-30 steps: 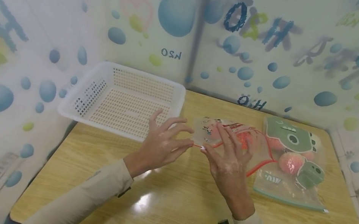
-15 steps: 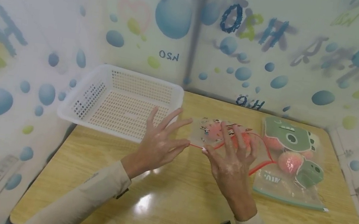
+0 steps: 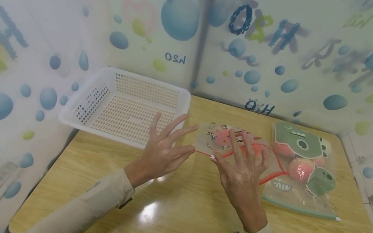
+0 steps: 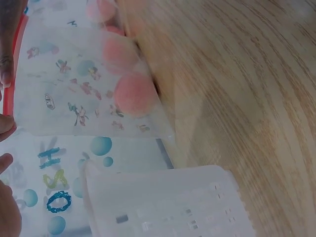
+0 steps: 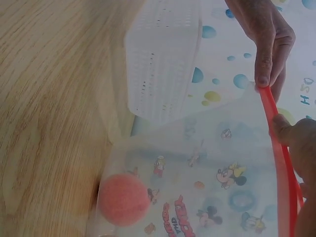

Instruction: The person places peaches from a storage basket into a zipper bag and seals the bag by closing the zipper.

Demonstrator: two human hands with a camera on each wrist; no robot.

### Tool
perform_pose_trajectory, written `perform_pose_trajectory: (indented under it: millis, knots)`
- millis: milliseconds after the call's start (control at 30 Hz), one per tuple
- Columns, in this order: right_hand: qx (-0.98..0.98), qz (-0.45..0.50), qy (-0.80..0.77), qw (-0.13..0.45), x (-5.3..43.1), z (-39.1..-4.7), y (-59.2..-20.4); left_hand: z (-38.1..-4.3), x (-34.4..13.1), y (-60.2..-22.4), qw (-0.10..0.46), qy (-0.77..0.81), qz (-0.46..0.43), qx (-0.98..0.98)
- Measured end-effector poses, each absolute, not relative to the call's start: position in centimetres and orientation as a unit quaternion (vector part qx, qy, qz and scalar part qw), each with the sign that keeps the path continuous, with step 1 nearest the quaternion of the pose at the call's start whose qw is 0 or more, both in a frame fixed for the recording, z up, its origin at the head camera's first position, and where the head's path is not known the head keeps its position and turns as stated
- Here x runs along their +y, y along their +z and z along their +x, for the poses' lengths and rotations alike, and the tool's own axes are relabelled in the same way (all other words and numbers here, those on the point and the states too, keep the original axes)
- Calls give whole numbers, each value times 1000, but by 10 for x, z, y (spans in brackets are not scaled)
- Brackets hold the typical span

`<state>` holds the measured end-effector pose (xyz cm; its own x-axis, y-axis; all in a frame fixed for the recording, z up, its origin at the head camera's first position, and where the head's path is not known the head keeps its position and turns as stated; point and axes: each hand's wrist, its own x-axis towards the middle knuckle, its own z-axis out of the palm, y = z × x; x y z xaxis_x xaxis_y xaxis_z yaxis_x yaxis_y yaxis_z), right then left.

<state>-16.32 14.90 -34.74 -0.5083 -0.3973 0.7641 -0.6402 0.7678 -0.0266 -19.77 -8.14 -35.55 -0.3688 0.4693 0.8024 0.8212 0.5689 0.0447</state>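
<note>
My left hand (image 3: 161, 151) pinches the left end of the red zip edge (image 3: 203, 153) of a clear zip bag (image 5: 217, 148) printed with cartoon figures. Its other fingers are spread. My right hand (image 3: 240, 176) pinches the white slider (image 3: 213, 157) on that edge between thumb and finger, a short way right of the left fingertips. The zip gapes open to the right of the slider. Pinkish-red balls (image 4: 135, 95) lie inside at the bag's bottom, and the left wrist view shows the bag standing on its side away from the zip. The right fingers partly cover the bag.
A white perforated plastic basket (image 3: 128, 124) stands at the back left of the wooden table (image 3: 179, 219). To the right lies another clear zip bag (image 3: 283, 192) with green animal prints and several pinkish balls (image 3: 301, 169). Patterned curtains (image 3: 241, 80) enclose the table's back and sides.
My right hand has slid slightly right along the zip with the slider, while my left hand has shifted a little left. The stretch of red zip between them is longer.
</note>
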Motion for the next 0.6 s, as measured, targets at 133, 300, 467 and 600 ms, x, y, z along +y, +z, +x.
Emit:
perform_pose_trajectory:
  millis: [133,300,467,600]
  knots:
    - [-855,301,156,392,149,-162,-347,-198,-81,-355,399,-226,-404,-792]
    - [-850,298,154,406,149,-160,-344,-198,-83,-355,411,-221,-397,-790]
    - [-847,294,150,416,149,-160,-343,-199,-84,-356,412,-220,-393,-792]
    - [-842,291,145,430,148,-160,-343,-199,-84,-356,420,-217,-389,-791]
